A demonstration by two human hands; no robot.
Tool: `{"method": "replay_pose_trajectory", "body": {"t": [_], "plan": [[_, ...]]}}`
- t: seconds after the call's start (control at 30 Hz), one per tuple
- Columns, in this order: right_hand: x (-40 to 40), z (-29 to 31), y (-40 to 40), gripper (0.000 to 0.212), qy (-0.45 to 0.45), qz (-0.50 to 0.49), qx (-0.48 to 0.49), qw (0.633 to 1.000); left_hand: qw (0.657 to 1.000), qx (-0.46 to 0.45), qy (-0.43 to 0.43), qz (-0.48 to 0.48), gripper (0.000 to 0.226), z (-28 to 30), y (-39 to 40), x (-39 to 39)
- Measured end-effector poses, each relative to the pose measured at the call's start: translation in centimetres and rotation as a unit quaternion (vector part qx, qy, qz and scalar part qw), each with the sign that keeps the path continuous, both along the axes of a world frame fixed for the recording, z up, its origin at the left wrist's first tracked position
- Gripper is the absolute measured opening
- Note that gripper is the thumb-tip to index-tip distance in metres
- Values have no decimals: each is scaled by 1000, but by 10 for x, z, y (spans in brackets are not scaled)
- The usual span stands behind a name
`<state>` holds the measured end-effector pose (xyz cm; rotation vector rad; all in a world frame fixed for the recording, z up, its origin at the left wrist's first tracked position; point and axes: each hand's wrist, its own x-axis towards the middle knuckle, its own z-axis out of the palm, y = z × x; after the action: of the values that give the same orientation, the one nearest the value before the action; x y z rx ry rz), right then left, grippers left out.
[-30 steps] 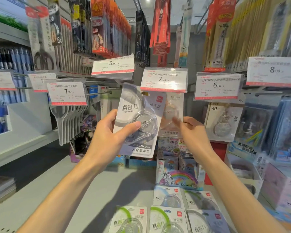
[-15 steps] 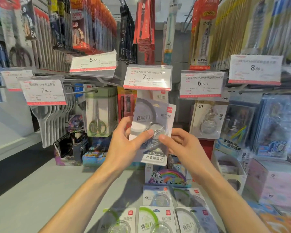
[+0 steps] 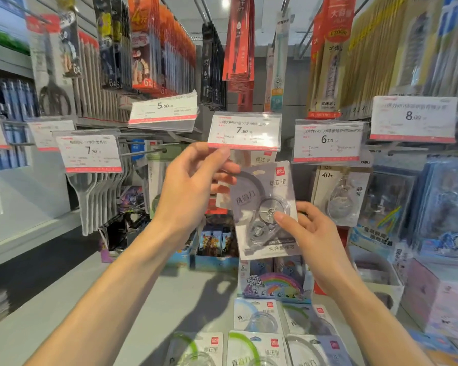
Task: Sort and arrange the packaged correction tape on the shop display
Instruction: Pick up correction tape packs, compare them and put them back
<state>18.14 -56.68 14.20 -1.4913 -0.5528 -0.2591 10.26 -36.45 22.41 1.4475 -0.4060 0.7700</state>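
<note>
A grey carded correction tape pack hangs in the air below the 7.90 price tag. My right hand pinches it at its lower right, thumb on the clear blister. My left hand is raised at the pack's top left corner, fingers curled by the tag's lower edge; whether it grips the pack or the hook behind is hidden. Another pack hangs behind on the hook. Several more correction tape packs lie flat on the shelf below.
A 6.00 tag with a 40m tape pack hangs to the right. Scissors packs and spoons-like white items hang left. A rainbow-printed box and small boxes stand on the grey shelf.
The pack has passed from my left hand's grip to my right hand and moved up and right. My left hand has risen to the price tag's lower edge.
</note>
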Motion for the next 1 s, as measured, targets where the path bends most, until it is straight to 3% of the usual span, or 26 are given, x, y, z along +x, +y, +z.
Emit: {"method": "replay_pose_trajectory", "body": {"t": [0.2,0.53,0.77,1.0], "plan": [[-2,10,11,25,-37,-7,14,999,998,-59,0,-26,15,22,-6,-8],[4,35,29,30,-73,-32,42,996,997,-54,5,-46,15,26,-5,-11],[12,35,36,23,-47,-66,26,996,998,-41,3,-48,14,24,-1,-9],[31,28,42,31,-25,-101,-33,994,999,-11,18,-32,13,15,4,1]]}}
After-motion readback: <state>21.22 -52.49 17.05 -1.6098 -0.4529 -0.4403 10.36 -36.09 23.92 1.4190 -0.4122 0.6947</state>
